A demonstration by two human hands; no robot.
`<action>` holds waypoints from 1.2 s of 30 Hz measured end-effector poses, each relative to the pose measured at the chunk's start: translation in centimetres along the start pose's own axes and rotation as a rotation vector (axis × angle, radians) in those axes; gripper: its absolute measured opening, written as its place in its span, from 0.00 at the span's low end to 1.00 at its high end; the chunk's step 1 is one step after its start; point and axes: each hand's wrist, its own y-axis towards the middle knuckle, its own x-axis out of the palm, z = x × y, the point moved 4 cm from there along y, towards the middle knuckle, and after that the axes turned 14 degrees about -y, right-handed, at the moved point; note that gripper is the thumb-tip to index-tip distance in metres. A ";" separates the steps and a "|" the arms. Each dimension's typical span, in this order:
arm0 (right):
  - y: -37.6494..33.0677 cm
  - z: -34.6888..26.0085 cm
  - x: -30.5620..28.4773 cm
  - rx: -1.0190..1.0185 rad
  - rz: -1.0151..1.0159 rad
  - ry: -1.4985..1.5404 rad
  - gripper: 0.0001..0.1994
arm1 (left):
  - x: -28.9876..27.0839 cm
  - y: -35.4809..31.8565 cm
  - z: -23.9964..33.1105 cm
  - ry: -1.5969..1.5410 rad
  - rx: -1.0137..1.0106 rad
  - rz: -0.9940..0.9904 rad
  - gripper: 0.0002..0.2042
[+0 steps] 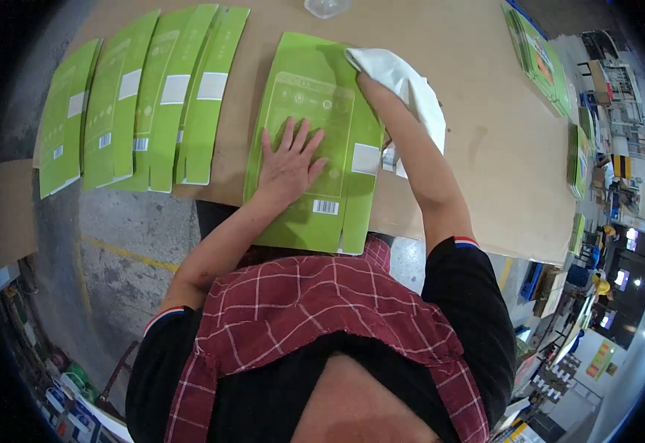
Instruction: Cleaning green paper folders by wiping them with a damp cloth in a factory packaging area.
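A flat green cardboard carton sleeve (314, 59) with a white patch and a barcode lies in front of me, its near end reaching past the table edge. My left hand (290, 168) rests palm down on its middle with the fingers spread. At the sleeve's far right corner, my right hand (371, 88) is closed on a white cloth (404, 74). The cloth covers most of those fingers and drapes to the right of my forearm. Part of it hangs below the forearm, beside the white patch.
Several similar green sleeves (119, 96) lie overlapped in a row on the left of the brown table (485, 184). More printed green pieces (540, 63) are stacked at the right edge. A clear plastic container (328, 6) sits at the far edge. People and shelving appear beyond, on the right.
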 end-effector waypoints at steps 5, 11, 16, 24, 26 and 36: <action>-2.8 -0.4 -11.7 0.400 0.615 0.520 0.13 | -4.0 2.0 -1.4 -0.042 -0.073 -0.184 0.26; -20.7 3.0 -18.7 0.532 0.302 1.855 0.21 | -9.1 20.1 -3.6 -0.612 -0.001 0.311 0.40; -27.1 2.4 -17.9 0.714 0.442 1.931 0.20 | -5.8 30.4 -25.1 -0.123 -0.456 0.485 0.54; -35.7 4.4 -19.5 0.808 0.786 1.928 0.17 | -3.7 35.3 -12.1 -0.797 0.042 0.419 0.47; -34.7 4.2 -19.3 0.771 0.765 1.924 0.16 | -5.7 34.0 -10.0 -0.729 0.046 0.375 0.43; -29.2 3.1 -20.0 0.617 0.701 1.928 0.17 | -15.7 19.1 12.4 -0.511 0.687 0.167 0.34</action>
